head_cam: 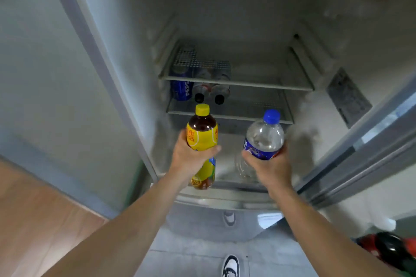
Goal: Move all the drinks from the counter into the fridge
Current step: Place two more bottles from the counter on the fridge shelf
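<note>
Both hands are up at the open fridge (258, 18) now, each one loaded. The left hand (189, 157) is wrapped tight around the middle of a tea bottle (202, 139), yellow cap pointing up and away; the right hand (270, 165) is closed around the lower body of a water bottle (263, 137) with a blue cap. The two bottles ride side by side, apart, just short of the lower shelf (265, 117). Beyond the left hand, on that shelf's left end, a blue can (181, 91) and two dark-capped bottles (210, 93) already lie stowed, so this looks like a later trip in the loading step. Ahead of the right hand the shelf looks bare. The next move calls for reaching both bottles forward over the shelf lip, setting them down on that free stretch, then letting go. The counter is not in view, so what remains there cannot be told.
</note>
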{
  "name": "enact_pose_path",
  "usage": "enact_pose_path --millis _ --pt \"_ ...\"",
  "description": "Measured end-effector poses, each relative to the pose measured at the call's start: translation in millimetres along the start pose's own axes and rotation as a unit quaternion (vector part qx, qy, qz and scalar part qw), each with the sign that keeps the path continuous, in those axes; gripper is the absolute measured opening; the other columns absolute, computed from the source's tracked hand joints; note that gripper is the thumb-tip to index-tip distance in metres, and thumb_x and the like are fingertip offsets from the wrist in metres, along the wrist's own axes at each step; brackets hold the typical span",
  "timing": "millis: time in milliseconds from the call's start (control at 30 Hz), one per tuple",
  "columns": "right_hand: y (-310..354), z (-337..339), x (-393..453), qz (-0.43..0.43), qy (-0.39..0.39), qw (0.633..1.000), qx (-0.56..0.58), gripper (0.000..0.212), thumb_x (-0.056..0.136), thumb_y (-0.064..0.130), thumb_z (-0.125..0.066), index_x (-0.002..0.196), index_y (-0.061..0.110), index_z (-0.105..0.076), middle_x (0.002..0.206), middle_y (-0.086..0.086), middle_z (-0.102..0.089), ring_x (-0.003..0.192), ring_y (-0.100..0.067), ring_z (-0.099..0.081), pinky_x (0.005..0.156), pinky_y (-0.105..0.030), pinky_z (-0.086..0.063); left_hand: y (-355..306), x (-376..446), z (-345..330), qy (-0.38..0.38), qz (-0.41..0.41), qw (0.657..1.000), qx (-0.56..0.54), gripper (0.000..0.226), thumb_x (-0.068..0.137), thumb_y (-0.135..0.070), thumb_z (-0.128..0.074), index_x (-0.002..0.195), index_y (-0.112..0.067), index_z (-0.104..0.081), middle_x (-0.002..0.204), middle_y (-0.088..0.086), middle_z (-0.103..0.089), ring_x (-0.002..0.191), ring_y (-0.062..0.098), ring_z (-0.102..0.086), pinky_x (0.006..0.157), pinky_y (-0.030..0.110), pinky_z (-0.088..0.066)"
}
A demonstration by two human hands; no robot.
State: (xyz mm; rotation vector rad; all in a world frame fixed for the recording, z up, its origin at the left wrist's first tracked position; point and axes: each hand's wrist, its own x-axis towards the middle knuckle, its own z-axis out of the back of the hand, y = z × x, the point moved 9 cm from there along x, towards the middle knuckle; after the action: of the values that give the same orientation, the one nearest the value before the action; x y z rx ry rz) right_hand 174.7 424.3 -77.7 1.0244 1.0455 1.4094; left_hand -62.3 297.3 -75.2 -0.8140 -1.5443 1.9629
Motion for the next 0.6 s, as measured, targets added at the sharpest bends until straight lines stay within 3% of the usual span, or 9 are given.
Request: enact_pose_path --millis 167,300,433,500,600 --pt "-5 -3 23 -0.010 -0.010 1.000 0.001 0.074 0.050 0.033 -0.096 0.115 0.031 -0.059 0.099 0.018 -0.068 0.087 0.009 -0.065 0.071 -0.012 -0.050 -1 33 -27 0.032 -0.024 0.999 0.027 0.067 0.054 -0.031 -0.095 0.105 -0.039 -0.053 0.096 -0.014 -0.069 0.088 0.006 -0.067 0.072 0.024 -0.055" --pt "-16 -9 35 -0.028 -0.007 0.999 -0.015 0.077 0.052 0.031 -0.096 0.120 0.024 -0.060 0.104 0.008 -0.070 0.093 -0.008 -0.068 0.077 -0.025 -0.057 4 50 -44 0.044 -0.026 0.997 0.053 0.073 0.055 -0.025 -0.094 0.113 -0.035 -0.051 0.096 -0.017 -0.066 0.089 0.004 -0.065 0.077 0.031 -0.055" --pt "-28 -12 45 -0.050 -0.002 0.999 -0.013 0.086 0.049 0.037 -0.095 0.125 0.030 -0.055 0.109 0.011 -0.069 0.097 -0.007 -0.067 0.073 -0.020 -0.054 8 61 -51 0.048 -0.014 0.997 0.062 0.069 0.058 -0.023 -0.093 0.104 -0.044 -0.047 0.088 -0.022 -0.065 0.075 -0.009 -0.063 0.063 0.019 -0.050" --pt "-30 -16 49 -0.060 0.008 0.998 -0.002 0.087 0.049 0.037 -0.095 0.125 0.035 -0.054 0.110 0.012 -0.068 0.099 -0.008 -0.066 0.078 -0.026 -0.057 10 64 -53 0.051 -0.014 0.997 0.055 0.065 0.060 -0.016 -0.093 0.099 -0.043 -0.048 0.083 -0.021 -0.066 0.067 -0.014 -0.063 0.052 0.011 -0.048" --pt "-31 -19 53 -0.061 0.029 0.998 0.000 0.078 0.049 0.035 -0.095 0.111 0.052 -0.052 0.105 0.019 -0.067 0.096 -0.002 -0.065 0.074 -0.020 -0.055 11 66 -55 0.055 -0.013 0.997 0.048 0.067 0.062 -0.012 -0.092 0.101 -0.043 -0.048 0.096 -0.018 -0.063 0.076 -0.011 -0.064 0.050 0.006 -0.047"
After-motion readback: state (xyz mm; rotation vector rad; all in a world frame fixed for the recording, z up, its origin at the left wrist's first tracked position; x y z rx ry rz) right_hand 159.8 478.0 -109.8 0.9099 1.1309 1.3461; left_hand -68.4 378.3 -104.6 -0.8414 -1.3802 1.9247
